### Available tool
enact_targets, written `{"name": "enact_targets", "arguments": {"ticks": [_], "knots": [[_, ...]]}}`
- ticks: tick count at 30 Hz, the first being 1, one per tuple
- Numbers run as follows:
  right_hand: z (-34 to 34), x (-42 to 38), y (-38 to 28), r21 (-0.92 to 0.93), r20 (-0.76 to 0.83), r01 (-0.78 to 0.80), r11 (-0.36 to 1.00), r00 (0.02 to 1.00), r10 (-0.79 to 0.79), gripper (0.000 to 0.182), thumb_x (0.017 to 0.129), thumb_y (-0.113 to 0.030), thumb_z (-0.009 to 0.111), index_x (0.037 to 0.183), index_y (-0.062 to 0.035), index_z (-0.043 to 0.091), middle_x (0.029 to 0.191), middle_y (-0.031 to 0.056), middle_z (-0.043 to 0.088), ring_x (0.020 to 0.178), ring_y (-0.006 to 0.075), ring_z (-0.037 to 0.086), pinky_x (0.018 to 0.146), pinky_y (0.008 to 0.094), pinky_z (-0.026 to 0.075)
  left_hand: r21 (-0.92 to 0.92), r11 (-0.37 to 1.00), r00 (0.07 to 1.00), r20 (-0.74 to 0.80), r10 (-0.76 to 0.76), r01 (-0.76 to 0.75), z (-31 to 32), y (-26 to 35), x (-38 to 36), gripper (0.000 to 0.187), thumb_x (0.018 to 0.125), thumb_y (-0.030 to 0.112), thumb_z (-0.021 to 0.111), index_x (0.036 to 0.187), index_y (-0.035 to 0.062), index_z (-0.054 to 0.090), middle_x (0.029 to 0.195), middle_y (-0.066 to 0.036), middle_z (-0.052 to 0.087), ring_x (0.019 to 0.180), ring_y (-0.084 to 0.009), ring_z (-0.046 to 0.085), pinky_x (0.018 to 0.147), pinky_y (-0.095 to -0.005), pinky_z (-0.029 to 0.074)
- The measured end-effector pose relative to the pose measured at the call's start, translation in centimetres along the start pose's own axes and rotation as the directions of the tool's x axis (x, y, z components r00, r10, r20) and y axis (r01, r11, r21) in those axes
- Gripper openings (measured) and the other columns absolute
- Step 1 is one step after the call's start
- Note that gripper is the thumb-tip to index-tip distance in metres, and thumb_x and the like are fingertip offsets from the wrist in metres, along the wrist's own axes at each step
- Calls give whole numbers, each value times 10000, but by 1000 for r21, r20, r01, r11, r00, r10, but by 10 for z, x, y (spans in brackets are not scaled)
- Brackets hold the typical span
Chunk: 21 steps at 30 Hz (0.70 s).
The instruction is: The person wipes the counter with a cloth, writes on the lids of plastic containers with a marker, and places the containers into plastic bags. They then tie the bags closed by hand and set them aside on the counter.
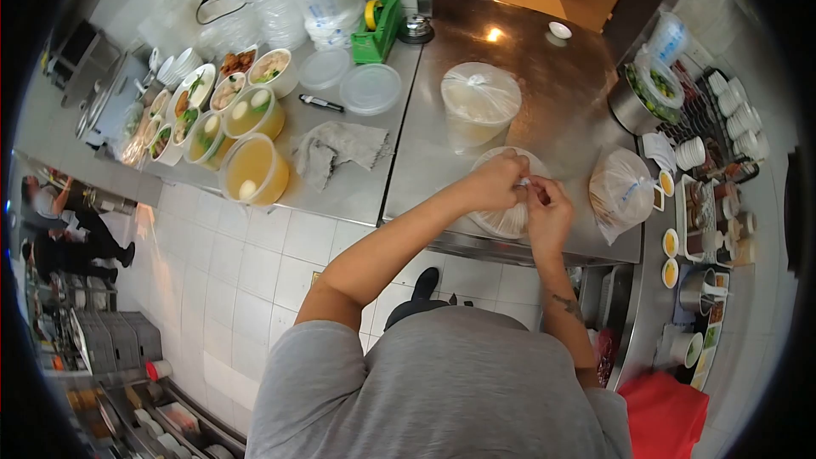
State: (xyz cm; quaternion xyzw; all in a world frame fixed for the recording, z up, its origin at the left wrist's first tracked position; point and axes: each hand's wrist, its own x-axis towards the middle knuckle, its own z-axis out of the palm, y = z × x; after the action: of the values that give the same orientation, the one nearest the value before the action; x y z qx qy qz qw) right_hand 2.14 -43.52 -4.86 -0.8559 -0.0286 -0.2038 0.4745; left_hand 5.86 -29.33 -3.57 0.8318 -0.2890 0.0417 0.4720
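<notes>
My left hand and my right hand meet over a round tub wrapped in a clear plastic bag near the counter's front edge. Both hands are closed, with fingertips pinching the gathered top of that bag. Just behind it stands a tall clear tub in a plastic bag tied on top. To the right of my right hand sits another tied plastic bag with pale contents that I cannot make out. My hands partly hide the tub beneath them.
On the left counter are several soup tubs, a grey cloth, a marker, clear lids and a green tape dispenser. A steel pot stands at right. People are at far left.
</notes>
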Motion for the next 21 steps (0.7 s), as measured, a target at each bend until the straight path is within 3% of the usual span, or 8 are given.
{"name": "enact_targets", "arguments": {"ticks": [4, 9, 12, 16, 21], "knots": [[-1, 4, 5, 145, 128, -264, 954, 961, 246, 118, 762, -38, 640, 860, 23, 664, 694, 41, 590, 582, 85, 509, 549, 242, 430, -43, 999, 998, 62, -19, 21, 0, -7, 3, 180, 685, 7, 578, 860, -22, 547, 845, -179, 552, 748, -303, 563, 647, -351, 453], [-1, 7, 13, 332, 252, -370, 868, 921, 296, 126, 767, -38, 629, 859, 46, 653, 701, 12, 588, 602, 60, 484, 553, 210, 403, -131, 989, 990, 130, -59, 76, -7, 0, 4, 237, 686, -23, 556, 912, -4, 488, 873, -168, 546, 766, -283, 560, 650, -342, 446], [-13, 12, -2, 454, 418, -518, 726, 843, 340, 121, 770, -30, 620, 861, 44, 647, 700, -1, 571, 601, 54, 464, 550, 196, 374, -182, 983, 996, 90, 27, -10, -2, -6, 3, 230, 693, -42, 536, 907, 5, 464, 858, -162, 532, 783, -305, 549, 657, -351, 442], [-21, 19, -4, 484, 595, -688, 541, 712, 372, 104, 785, -33, 605, 859, 35, 634, 694, -14, 541, 584, 43, 417, 529, 189, 322, 39, 998, 998, -51, 41, -39, 1, 1, -8, 188, 711, -65, 524, 879, -3, 466, 851, -172, 518, 797, -354, 536, 675, -388, 450], [-10, 9, -2, 524, 531, -654, 545, 751, 392, 112, 845, -81, 585, 895, 15, 612, 701, -20, 527, 590, 41, 408, 525, 183, 303, 373, 926, 993, -119, -16, 60, 17, 9, -30, 134, 756, -19, 515, 883, -35, 476, 866, -210, 518, 782, -385, 535, 697, -432, 458]]}}
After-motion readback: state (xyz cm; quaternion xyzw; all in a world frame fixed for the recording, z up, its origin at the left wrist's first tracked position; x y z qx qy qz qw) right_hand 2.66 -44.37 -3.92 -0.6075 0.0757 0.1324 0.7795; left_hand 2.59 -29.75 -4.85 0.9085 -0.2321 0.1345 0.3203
